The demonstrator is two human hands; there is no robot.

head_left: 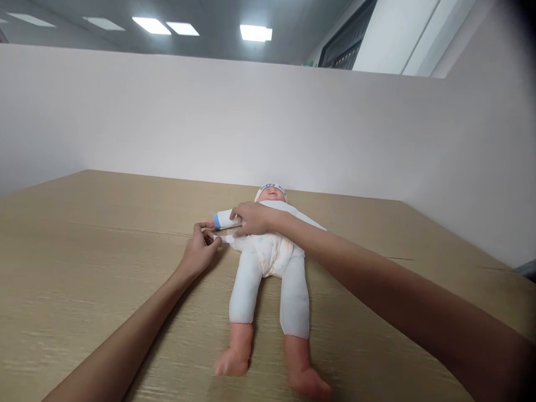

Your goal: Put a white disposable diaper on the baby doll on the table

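Note:
A baby doll (271, 194) lies on its back on the table, feet towards me. It wears a white outfit and a printed hat, with a white diaper (274, 259) around its hips over the white leggings. My left hand (200, 248) is closed in a pinch on a white diaper tab (224, 239), which is pulled out sideways from the diaper's left edge. Across the doll's belly reaches my right hand (253, 218), its bent fingers apart, beside the doll's blue-cuffed sleeve (224, 219). Its thumb is close to the diaper's edge; whether it touches is unclear.
The wood-patterned table (104, 312) has thin seams across its surface. A pale partition wall (188, 117) stands behind it and continues along the right side. A dark object (527, 269) shows at the far right edge.

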